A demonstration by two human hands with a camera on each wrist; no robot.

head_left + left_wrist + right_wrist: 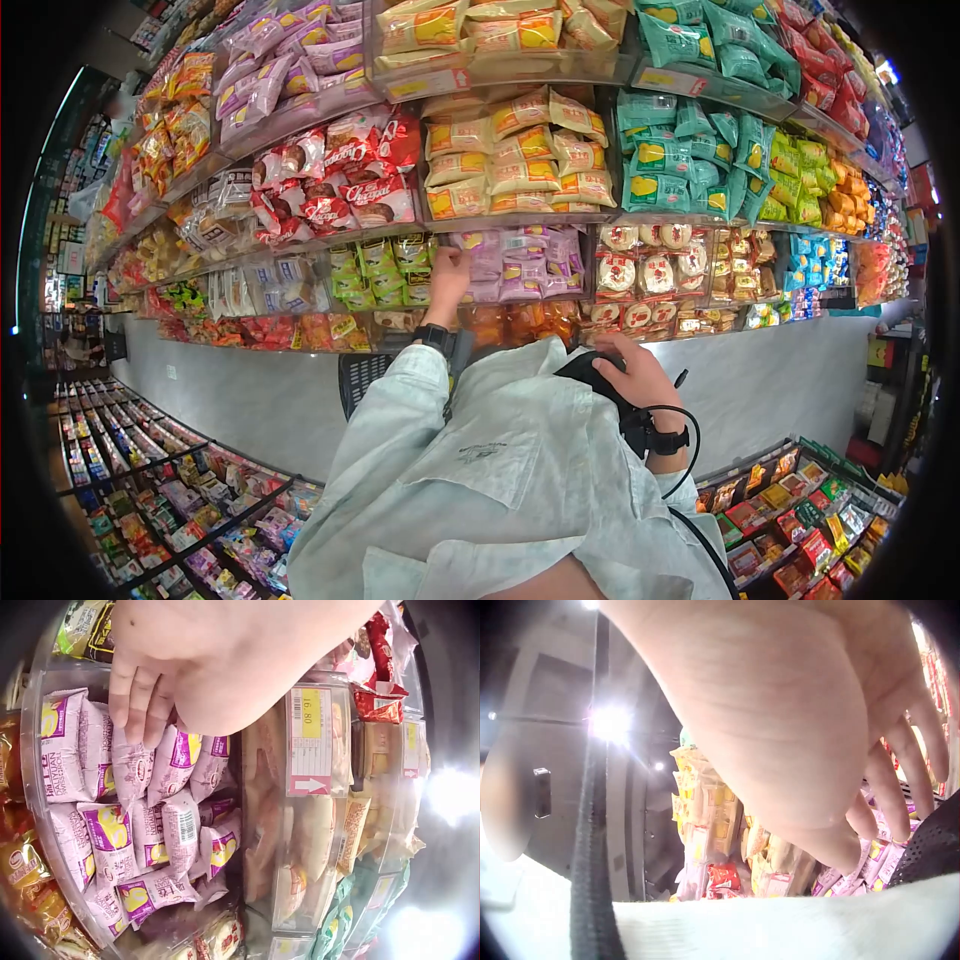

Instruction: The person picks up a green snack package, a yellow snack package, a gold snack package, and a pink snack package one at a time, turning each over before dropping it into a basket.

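Left hand point(217, 660) reaching into shelf bin, fingers straight on purple packets point(142, 825); next needs a pinch. Right hand point(640, 375) loosely curled, rests on black mesh point(590, 368).

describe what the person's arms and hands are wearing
Both arms are in a pale, light grey-green sleeve. The left hand is bare, with a black band at its wrist. The right hand is bare too, with a black wrist strap and a thin black cable looping from it.

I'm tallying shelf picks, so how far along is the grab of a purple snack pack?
Reaching is done: the left hand has its fingers on the purple packs in their bin. No pack is lifted out. The right hand rests on a black basket at the chest.
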